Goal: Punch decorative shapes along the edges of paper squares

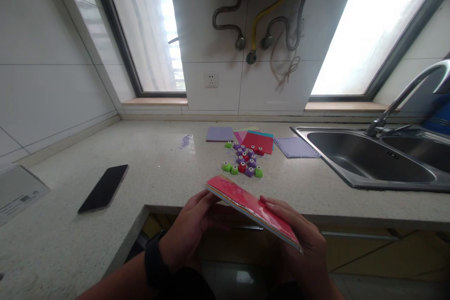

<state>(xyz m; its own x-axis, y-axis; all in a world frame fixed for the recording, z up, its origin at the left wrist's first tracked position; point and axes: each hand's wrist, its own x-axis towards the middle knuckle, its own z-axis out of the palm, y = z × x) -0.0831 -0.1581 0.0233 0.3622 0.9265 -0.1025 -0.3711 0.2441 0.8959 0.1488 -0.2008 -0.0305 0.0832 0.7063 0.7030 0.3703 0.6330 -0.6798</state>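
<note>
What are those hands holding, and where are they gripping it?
A pack of coloured paper, red side up: the left hand holds its left end, the right hand its right part, fingers over the top.

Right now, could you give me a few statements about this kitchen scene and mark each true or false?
1. The left hand and right hand hold the red-topped packet. True.
2. All the small eyed pieces are green. False: the small eyed pieces are green, red and purple.
3. The dark slab lies right of the hands. False: the dark slab lies to their left.
4. The faucet stands at the sink. True.
</note>
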